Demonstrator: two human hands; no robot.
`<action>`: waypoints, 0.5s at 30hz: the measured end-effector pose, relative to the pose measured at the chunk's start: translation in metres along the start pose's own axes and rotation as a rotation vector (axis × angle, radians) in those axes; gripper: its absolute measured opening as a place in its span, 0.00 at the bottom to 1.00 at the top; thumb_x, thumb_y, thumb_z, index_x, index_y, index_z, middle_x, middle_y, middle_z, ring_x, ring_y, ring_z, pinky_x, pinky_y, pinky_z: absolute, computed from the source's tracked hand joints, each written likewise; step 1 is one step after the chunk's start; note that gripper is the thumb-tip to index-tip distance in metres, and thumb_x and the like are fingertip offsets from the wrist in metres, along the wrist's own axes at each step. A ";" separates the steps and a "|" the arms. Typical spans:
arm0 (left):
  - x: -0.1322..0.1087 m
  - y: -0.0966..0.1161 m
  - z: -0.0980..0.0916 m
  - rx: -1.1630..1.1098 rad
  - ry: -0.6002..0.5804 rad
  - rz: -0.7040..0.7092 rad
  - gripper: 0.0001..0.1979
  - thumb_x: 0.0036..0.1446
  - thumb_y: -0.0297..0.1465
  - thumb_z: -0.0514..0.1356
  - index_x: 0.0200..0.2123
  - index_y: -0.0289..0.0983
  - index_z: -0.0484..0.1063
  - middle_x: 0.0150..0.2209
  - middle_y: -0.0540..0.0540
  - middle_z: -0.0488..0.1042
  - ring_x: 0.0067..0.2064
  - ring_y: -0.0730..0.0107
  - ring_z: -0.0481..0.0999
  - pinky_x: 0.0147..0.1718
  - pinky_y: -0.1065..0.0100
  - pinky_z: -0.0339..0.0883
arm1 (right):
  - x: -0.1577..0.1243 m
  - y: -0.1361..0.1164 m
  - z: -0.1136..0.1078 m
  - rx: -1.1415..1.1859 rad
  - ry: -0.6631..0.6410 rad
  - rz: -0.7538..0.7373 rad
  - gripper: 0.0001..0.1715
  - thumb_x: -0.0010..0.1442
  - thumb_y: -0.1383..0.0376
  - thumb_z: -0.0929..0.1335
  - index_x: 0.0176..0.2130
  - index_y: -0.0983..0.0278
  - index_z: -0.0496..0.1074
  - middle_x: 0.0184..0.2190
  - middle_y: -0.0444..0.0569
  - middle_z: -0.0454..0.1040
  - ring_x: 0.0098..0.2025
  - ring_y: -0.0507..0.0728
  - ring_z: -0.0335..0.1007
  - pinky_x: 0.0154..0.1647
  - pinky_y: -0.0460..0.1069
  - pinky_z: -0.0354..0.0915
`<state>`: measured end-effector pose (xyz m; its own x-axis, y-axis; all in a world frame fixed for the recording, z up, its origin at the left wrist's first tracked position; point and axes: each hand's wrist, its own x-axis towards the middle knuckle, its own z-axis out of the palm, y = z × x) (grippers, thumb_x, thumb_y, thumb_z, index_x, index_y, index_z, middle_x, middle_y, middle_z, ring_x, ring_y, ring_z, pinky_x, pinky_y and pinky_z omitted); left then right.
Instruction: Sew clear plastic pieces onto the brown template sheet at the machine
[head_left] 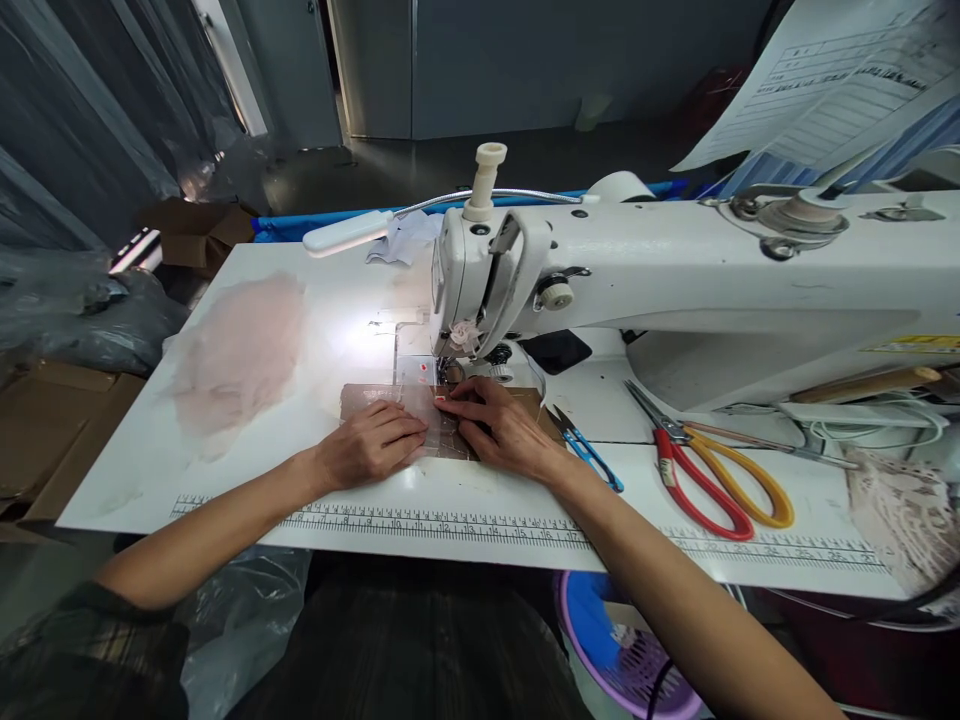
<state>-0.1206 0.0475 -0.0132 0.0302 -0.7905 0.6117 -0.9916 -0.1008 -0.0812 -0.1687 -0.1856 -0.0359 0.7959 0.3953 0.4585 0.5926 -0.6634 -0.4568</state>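
dark clothing (420, 640) of the seated person fills the lower foreground, with a plaid sleeve (97, 655) at the lower left. beyond it, a white tabletop (510, 490) bears a printed ruler (420, 523) along its near edge. left hand (375, 440) and right hand (495, 420) rest palm down at either side of a sheer fabric (431, 430), which lies over a brown piece (354, 398) just in front of the needle area of a white sewing machine (675, 260). grip of the left hand: fingers side by side, pressed flat; whether any cloth is pinched cannot be told. grip of the right hand: thumb and forefinger apart, fingertips on the fabric near the needle. just beside the right hand lie blue snips (592, 458); farther right, large scissors (731, 490) with one red and one yellow handle, blades partly parted, and a heap of pale lace (904, 510) at the edge. to the left, pink netting (244, 355) is spread in a loose patch. a small lamp (349, 233) lights the surface beside the machine head. below the tabletop stands a purple basket (566, 630); at upper right hang printed papers (832, 85).
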 end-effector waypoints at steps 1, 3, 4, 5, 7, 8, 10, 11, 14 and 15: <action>-0.001 0.000 0.001 0.000 -0.001 -0.002 0.05 0.60 0.27 0.60 0.38 0.31 0.73 0.36 0.42 0.81 0.38 0.66 0.79 0.39 0.62 0.77 | 0.000 -0.001 0.000 0.000 0.000 -0.005 0.21 0.61 0.72 0.62 0.50 0.65 0.76 0.43 0.58 0.69 0.47 0.61 0.68 0.48 0.61 0.70; -0.001 0.000 0.001 0.000 0.001 -0.004 0.05 0.60 0.27 0.60 0.38 0.31 0.73 0.36 0.42 0.81 0.38 0.66 0.79 0.39 0.62 0.77 | 0.001 -0.001 -0.001 -0.012 -0.011 -0.017 0.21 0.61 0.72 0.62 0.50 0.64 0.76 0.43 0.57 0.70 0.47 0.61 0.68 0.49 0.61 0.69; -0.001 0.000 0.002 0.003 0.003 -0.004 0.05 0.60 0.27 0.60 0.37 0.31 0.73 0.36 0.42 0.81 0.37 0.66 0.79 0.39 0.62 0.77 | 0.001 -0.002 -0.001 -0.023 -0.020 -0.021 0.21 0.61 0.72 0.62 0.49 0.63 0.77 0.43 0.57 0.70 0.47 0.61 0.68 0.49 0.61 0.69; -0.001 0.000 0.001 0.009 0.005 -0.004 0.04 0.60 0.27 0.60 0.37 0.31 0.73 0.35 0.43 0.81 0.37 0.66 0.79 0.39 0.61 0.76 | 0.001 -0.002 -0.001 -0.035 -0.028 -0.023 0.21 0.60 0.72 0.63 0.49 0.63 0.77 0.44 0.57 0.70 0.48 0.61 0.67 0.49 0.61 0.69; 0.000 0.001 0.001 0.029 0.008 -0.003 0.03 0.60 0.26 0.60 0.34 0.32 0.73 0.35 0.43 0.81 0.36 0.67 0.79 0.39 0.61 0.76 | 0.002 -0.002 0.000 -0.057 -0.040 -0.025 0.21 0.60 0.72 0.63 0.49 0.62 0.77 0.44 0.57 0.70 0.48 0.61 0.67 0.49 0.61 0.69; 0.001 0.002 0.000 0.041 0.011 -0.002 0.03 0.59 0.25 0.60 0.32 0.32 0.73 0.34 0.44 0.80 0.35 0.67 0.79 0.39 0.61 0.76 | 0.002 -0.003 0.000 -0.064 -0.045 -0.021 0.21 0.60 0.72 0.63 0.49 0.62 0.77 0.44 0.57 0.70 0.48 0.62 0.67 0.50 0.61 0.69; 0.001 0.003 0.000 0.057 0.013 -0.002 0.04 0.59 0.24 0.60 0.30 0.32 0.72 0.34 0.43 0.80 0.35 0.68 0.78 0.39 0.62 0.76 | 0.002 -0.004 -0.002 -0.066 -0.058 0.000 0.22 0.60 0.72 0.63 0.50 0.62 0.76 0.44 0.56 0.70 0.49 0.62 0.67 0.50 0.61 0.69; 0.001 0.003 0.000 0.059 0.012 -0.002 0.04 0.58 0.23 0.60 0.30 0.32 0.72 0.34 0.43 0.80 0.35 0.68 0.78 0.40 0.62 0.76 | 0.003 -0.005 -0.003 -0.059 -0.067 0.018 0.22 0.60 0.72 0.62 0.51 0.62 0.75 0.44 0.56 0.70 0.49 0.61 0.68 0.50 0.60 0.69; 0.000 0.003 0.001 0.054 -0.003 0.000 0.04 0.58 0.24 0.60 0.30 0.32 0.72 0.34 0.43 0.80 0.36 0.68 0.78 0.41 0.61 0.75 | 0.004 -0.009 -0.011 -0.035 -0.097 0.109 0.23 0.62 0.71 0.61 0.54 0.62 0.73 0.45 0.56 0.70 0.46 0.59 0.71 0.49 0.57 0.70; 0.000 0.003 0.001 0.054 -0.008 -0.001 0.04 0.58 0.24 0.60 0.30 0.32 0.72 0.34 0.43 0.80 0.36 0.68 0.78 0.41 0.61 0.75 | 0.005 -0.010 -0.014 -0.029 -0.110 0.141 0.23 0.62 0.71 0.61 0.54 0.61 0.73 0.44 0.56 0.71 0.44 0.58 0.71 0.48 0.56 0.71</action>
<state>-0.1233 0.0469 -0.0144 0.0324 -0.7953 0.6054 -0.9834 -0.1335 -0.1228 -0.1727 -0.1860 -0.0181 0.8804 0.3637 0.3044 0.4720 -0.7347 -0.4873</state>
